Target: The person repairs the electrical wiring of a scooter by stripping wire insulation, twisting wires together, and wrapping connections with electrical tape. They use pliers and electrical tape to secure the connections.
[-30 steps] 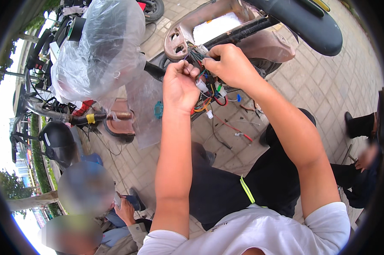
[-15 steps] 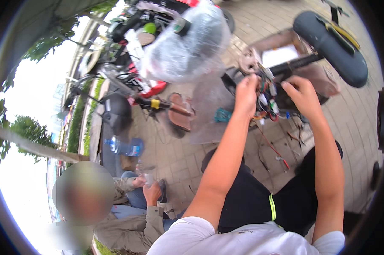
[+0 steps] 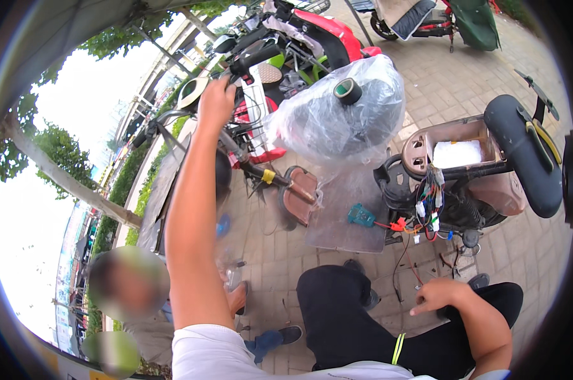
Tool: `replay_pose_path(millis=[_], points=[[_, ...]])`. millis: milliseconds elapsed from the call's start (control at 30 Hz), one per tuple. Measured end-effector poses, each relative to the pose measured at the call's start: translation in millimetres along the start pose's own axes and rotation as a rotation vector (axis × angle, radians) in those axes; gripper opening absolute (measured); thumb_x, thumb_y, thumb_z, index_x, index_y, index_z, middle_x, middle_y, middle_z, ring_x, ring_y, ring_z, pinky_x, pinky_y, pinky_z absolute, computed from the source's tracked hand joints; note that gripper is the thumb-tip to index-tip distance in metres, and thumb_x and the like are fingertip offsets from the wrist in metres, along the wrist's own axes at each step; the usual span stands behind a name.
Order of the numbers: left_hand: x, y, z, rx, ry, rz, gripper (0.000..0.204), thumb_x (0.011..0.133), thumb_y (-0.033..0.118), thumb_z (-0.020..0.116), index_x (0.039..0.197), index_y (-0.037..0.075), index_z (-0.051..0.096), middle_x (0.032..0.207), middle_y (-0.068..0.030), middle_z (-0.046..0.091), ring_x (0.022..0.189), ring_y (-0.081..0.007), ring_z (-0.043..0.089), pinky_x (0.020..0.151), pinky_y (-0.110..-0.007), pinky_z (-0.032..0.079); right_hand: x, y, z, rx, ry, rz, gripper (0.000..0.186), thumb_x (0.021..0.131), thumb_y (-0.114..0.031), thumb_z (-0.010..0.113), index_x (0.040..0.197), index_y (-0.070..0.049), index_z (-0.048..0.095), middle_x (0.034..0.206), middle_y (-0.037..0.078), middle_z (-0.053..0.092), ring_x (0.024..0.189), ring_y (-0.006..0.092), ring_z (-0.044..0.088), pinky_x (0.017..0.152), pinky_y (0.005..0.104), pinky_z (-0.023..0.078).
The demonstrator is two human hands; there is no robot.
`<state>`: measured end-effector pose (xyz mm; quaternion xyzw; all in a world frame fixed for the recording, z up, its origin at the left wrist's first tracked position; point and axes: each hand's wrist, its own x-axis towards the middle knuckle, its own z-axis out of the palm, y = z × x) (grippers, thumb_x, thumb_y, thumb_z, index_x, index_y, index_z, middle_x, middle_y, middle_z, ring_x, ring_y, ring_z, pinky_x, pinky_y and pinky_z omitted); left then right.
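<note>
A partly stripped electric scooter lies across the view, with its handlebar (image 3: 251, 60) at the upper left and its dark seat (image 3: 521, 155) at the right. My left hand (image 3: 216, 106) is stretched far out, its fingers closed around the handlebar. Above my right knee, my right hand (image 3: 437, 295) hangs loosely bent with nothing visible in it. A bundle of coloured wires with connectors (image 3: 431, 199) spills from the scooter's body beside the open brown compartment (image 3: 419, 152). A teal plug-like part (image 3: 361, 215) with a red lead rests on the grey footboard (image 3: 337, 237).
A large clear plastic bag (image 3: 337, 120) with a roll of tape (image 3: 348, 92) on it sits beyond the scooter. Behind stand a red scooter (image 3: 331, 31) and another parked one. A person in a jacket (image 3: 148, 335) sits at my left. Loose wires lie on the paving.
My left hand has left the wire bundle and reached out to the handlebar at the upper left. My right hand has drawn back from the wires toward my knee. The view has shifted.
</note>
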<state>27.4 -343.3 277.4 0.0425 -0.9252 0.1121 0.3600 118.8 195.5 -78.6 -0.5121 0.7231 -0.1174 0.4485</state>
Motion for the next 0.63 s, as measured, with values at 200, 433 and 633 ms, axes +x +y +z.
replay_pose_path(millis=[200,433,633], points=[[122,8,64,0.255,-0.34,0.116,0.037,0.079,0.005,0.066,0.115,-0.003,0.06,0.109,-0.0268,0.066,0.104,-0.0442,0.063,0.089,-0.053,0.05,19,17,-2,-0.051,0.048,0.12,0.058,0.085,-0.061,0.063,0.101,-0.006,0.073,0.098,0.019,0.072,0.097,0.0381,0.069,0.083,0.0497,0.054],[139,-83,118,0.131,-0.378,0.114,0.042,0.091,0.012,0.063,0.131,0.007,0.056,0.096,-0.0202,0.07,0.074,-0.0334,0.068,0.07,-0.044,0.051,25,22,-12,-0.032,0.121,0.195,0.051,0.085,-0.049,0.07,0.095,0.001,0.073,0.096,0.019,0.073,0.093,0.0389,0.07,0.078,0.0489,0.057],[167,-110,118,0.211,-0.356,0.151,0.053,0.088,0.007,0.068,0.138,0.005,0.054,0.114,-0.0243,0.069,0.098,-0.0286,0.071,0.088,-0.039,0.052,29,15,-14,0.011,0.193,0.195,0.047,0.085,-0.046,0.071,0.096,-0.001,0.074,0.097,0.017,0.074,0.096,0.0382,0.07,0.079,0.0484,0.057]])
